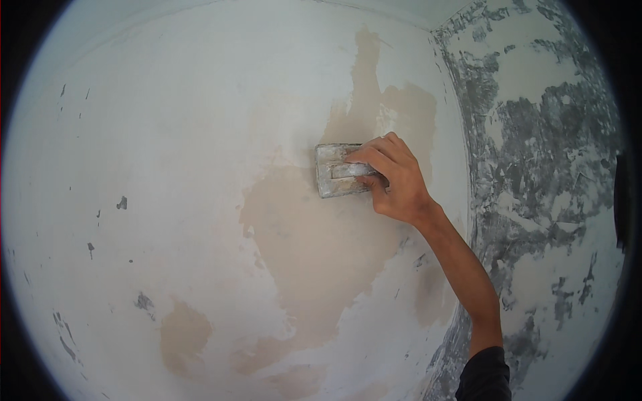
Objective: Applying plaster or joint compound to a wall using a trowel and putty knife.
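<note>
My right hand [400,180] reaches up and is closed around the handle of a plastering trowel [325,179]. The tool has a rectangular plate, smeared with whitish plaster, and lies against the white wall [167,120] or very close to it. Around and below it spreads a large beige patch of plaster [321,260] with ragged edges. A narrow beige strip runs up from the tool toward the top of the wall. My left hand is out of view.
On the right, past an inside corner, stands a second wall [548,134] with dark grey and white blotches. A smaller beige patch [184,337] and several dark grey marks dot the lower left of the white wall. A dark object [622,200] shows at the right rim.
</note>
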Available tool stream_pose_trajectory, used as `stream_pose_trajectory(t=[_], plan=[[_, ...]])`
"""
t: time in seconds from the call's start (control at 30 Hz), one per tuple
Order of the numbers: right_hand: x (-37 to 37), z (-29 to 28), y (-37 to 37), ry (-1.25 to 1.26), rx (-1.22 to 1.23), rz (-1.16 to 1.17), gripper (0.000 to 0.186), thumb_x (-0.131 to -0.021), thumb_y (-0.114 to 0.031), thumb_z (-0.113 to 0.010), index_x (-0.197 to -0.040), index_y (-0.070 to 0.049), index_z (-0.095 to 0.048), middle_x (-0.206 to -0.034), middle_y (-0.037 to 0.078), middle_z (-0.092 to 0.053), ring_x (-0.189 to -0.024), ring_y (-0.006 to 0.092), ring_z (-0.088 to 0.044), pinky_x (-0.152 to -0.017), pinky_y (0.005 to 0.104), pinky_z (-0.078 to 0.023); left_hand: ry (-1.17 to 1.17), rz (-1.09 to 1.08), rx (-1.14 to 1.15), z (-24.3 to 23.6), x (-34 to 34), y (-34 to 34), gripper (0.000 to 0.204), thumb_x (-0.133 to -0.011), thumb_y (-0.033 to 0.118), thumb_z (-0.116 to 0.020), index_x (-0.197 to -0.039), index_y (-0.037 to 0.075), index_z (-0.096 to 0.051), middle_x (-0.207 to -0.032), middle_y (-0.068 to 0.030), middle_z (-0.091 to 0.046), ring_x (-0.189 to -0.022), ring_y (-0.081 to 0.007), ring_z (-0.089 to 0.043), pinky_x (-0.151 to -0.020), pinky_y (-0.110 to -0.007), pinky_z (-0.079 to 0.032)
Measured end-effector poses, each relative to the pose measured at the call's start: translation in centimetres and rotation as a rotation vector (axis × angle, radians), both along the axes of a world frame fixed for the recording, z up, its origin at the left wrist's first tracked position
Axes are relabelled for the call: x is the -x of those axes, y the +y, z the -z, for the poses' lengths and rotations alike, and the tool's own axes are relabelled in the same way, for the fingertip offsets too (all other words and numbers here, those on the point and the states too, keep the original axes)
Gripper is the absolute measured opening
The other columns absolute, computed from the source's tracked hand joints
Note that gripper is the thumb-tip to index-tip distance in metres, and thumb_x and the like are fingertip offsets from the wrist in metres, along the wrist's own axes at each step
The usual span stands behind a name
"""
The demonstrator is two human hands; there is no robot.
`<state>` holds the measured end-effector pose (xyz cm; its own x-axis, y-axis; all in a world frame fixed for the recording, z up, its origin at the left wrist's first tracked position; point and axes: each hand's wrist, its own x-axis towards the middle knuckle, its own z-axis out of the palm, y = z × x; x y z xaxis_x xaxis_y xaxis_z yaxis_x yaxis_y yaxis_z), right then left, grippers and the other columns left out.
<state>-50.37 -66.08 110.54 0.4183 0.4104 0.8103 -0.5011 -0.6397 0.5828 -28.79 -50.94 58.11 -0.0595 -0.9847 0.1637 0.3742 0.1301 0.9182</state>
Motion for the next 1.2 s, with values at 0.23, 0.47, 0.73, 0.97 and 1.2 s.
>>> stream_pose_trajectory(t=[0.23, 0.47, 0.73, 0.97, 1.2], plan=[[0.3, -7.8, -1.4, -0.157, 0.162, 0.102, 0.034, -0.068, 0.012, -0.067, -0.098, -0.004, -0.064, -0.092, 0.010, -0.060, -0.089, 0.0305, -0.054, -0.078, 0.0385, -0.045, -0.004, 0.020, -0.020, 0.5, -0.1, 0.9, 0.024, -0.096, 0.023, -0.065, -0.113, 0.006, -0.059, -0.095, -0.0091, -0.065, -0.074, -0.0177, -0.063, -0.065, -0.034, -0.054], [-0.8, -6.2, 0.9, -0.264, 0.049, -0.073, 0.036, -0.069, 0.011, -0.068, -0.099, -0.007, -0.062, -0.095, 0.009, -0.062, -0.085, 0.0304, -0.054, -0.075, 0.0392, -0.047, 0.028, -0.057, 0.041, -0.6, 0.8, 1.9, 0.025, -0.097, 0.025, -0.065, -0.111, 0.005, -0.061, -0.093, -0.0081, -0.065, -0.075, -0.0173, -0.063, -0.066, -0.032, -0.052], [-2.3, 1.5, -0.4, 0.008, -0.015, -0.002, 0.043, -0.061, 0.017, -0.065, -0.099, -0.003, -0.064, -0.094, 0.011, -0.060, -0.083, 0.0301, -0.054, -0.071, 0.0375, -0.046, 0.039, -0.039, 0.030, 0.5, 0.1, 2.5, 0.023, -0.095, 0.021, -0.066, -0.111, 0.005, -0.061, -0.094, -0.0081, -0.066, -0.077, -0.0183, -0.063, -0.069, -0.032, -0.052], [-2.8, -8.9, -1.4, -0.192, 0.115, 0.033, 0.039, -0.067, 0.015, -0.065, -0.101, -0.003, -0.061, -0.097, 0.012, -0.060, -0.090, 0.0317, -0.054, -0.077, 0.0387, -0.048, 0.019, -0.090, 0.019, -0.3, 0.7, 2.8, 0.023, -0.096, 0.021, -0.064, -0.111, 0.004, -0.061, -0.094, -0.0091, -0.066, -0.077, -0.0185, -0.063, -0.069, -0.032, -0.052], [-3.3, -5.1, 0.9, -0.196, 0.026, -0.118, 0.034, -0.070, 0.009, -0.068, -0.100, -0.006, -0.062, -0.093, 0.009, -0.061, -0.086, 0.0298, -0.054, -0.076, 0.0388, -0.047, 0.057, -0.141, 0.006, -0.6, 1.0, 3.7, 0.025, -0.096, 0.023, -0.065, -0.110, 0.004, -0.061, -0.092, -0.0092, -0.066, -0.075, -0.0189, -0.062, -0.069, -0.033, -0.051]])
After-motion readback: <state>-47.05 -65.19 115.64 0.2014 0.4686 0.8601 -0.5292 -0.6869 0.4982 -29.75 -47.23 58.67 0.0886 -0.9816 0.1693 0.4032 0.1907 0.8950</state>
